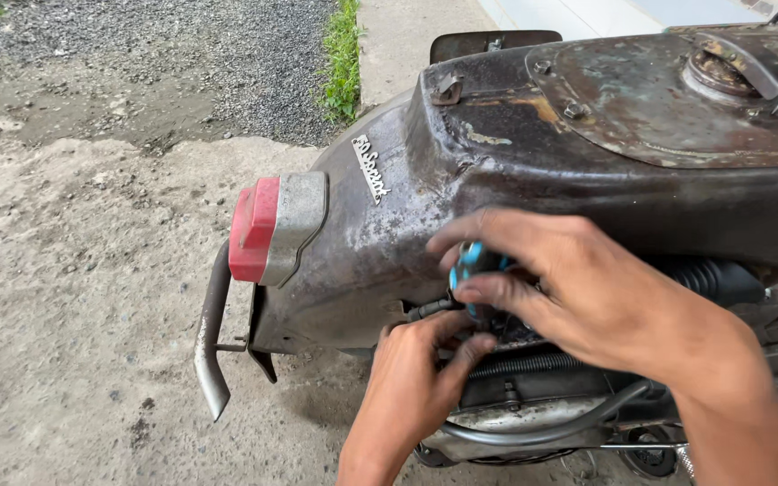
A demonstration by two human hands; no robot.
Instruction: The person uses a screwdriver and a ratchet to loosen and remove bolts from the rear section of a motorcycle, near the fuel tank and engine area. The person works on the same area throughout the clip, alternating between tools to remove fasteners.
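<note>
An old, rusty dark motorbike body (515,171) fills the right of the head view, seen from the rear with a red tail light (254,229). My right hand (578,288) is closed around a tool with a blue and black handle (472,261), pressed against the bike's side below the rear fender. My left hand (416,378) reaches up from below, its fingers touching the dark parts just under the tool, beside a black ribbed hose (533,364). What the tool's tip meets is hidden by my fingers.
A bent metal bar (212,333) curves down behind the tail light. A black shock spring boot (718,277) and chrome exhaust (515,418) sit by my hands. Rough concrete ground (74,306) lies to the left, gravel and a grass strip (342,58) beyond.
</note>
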